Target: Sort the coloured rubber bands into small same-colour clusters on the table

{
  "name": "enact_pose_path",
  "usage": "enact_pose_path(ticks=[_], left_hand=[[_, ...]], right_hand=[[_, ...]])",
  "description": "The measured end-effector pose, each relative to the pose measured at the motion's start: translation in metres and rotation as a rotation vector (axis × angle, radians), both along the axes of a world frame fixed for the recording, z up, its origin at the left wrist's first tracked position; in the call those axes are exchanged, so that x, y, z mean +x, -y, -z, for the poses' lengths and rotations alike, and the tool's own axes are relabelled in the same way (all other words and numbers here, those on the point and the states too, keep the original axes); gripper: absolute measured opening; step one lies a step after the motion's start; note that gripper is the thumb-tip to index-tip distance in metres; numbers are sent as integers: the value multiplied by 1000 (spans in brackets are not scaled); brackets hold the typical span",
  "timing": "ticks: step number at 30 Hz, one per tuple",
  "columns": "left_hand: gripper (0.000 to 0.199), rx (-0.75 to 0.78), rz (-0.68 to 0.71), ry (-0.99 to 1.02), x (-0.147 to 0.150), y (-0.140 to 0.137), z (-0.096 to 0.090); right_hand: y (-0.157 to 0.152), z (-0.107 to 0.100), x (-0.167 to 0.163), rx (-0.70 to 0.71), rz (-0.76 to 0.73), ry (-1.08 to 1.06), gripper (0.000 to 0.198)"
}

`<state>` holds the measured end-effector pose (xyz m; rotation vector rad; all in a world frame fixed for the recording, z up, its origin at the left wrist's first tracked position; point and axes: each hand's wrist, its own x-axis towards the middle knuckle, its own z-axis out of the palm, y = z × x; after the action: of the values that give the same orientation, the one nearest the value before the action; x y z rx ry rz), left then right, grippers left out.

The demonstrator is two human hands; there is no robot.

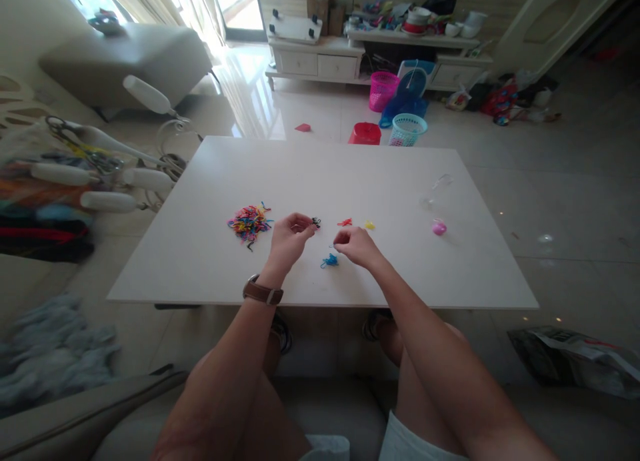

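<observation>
A mixed heap of small coloured elastic bands (250,223) lies on the white table (320,174), left of my left hand (294,233). That hand is closed in a pinch beside a small black bunch of bands (316,222); what its fingertips hold, if anything, is too small to make out. My right hand (354,244) pinches a thin blue elastic band (331,246) just above a blue pile of bands (329,262). Beyond the right hand lie a red pile (345,222) and a small yellow pile (369,225).
A pink round object (439,228) and a clear plastic piece (436,192) are on the table's right side. Past the far edge stand a red stool or bin (365,134) and a light-blue basket (409,128). A white lamp-like fixture (145,161) is beside the left edge.
</observation>
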<state>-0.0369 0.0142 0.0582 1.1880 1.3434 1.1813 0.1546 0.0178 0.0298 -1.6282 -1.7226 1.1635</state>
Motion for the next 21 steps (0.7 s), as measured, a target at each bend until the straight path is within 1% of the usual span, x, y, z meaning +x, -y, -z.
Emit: enact_pose_path(ticks=[1,3,8,13,17,21], left_hand=[[20,9,2,-32,0,0,0],[19,24,9,-72,1,1,0],[18,47,28,-104,2,2,2],[16,54,25,-125,2,1,2],[15,52,29,-126,1,2,1],[14,52,37,-126,1,2,1]], right_hand=[[1,2,0,34,-49,145,13],[3,7,-1,45,-131,322,17],[6,19,-10,-33,-244,478,17],[5,27,-14,-46,-273,538,11],[4,31,-15,-55,-253,548,15],[4,32,-15,-44,-228,525,23]])
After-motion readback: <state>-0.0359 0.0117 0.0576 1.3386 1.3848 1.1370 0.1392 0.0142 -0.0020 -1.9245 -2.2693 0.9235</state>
